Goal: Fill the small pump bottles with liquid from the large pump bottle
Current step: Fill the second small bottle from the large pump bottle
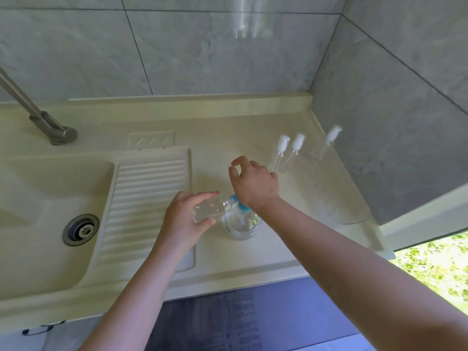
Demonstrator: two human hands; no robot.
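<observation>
The head camera looks down on a pale countertop (253,259) in a tiled corner, with a sink (50,224) and ribbed draining board (149,198) at left. The left hand (186,219) grips a small clear bottle (209,211), fingers and thumb curled round it, holding it tipped on its side with its open neck aimed at the blue spout of the large pump bottle (241,224); this looks like positioning to catch what the pump gives out. The large bottle stands upright on the counter, just right of that hand, its blue pump head partly hidden under the right wrist. The right hand (253,183) hangs above and just beyond the pump, holding nothing, fingers loosely curved and spread, thumb and forefinger near each other but not pinching; it seems poised to press the pump or to reach on. The two hands are apart. Three more small pump bottles (291,153) with white tops stand behind, near the right wall (392,122), apparently waiting their turn; whether they hold liquid cannot be told.
</observation>
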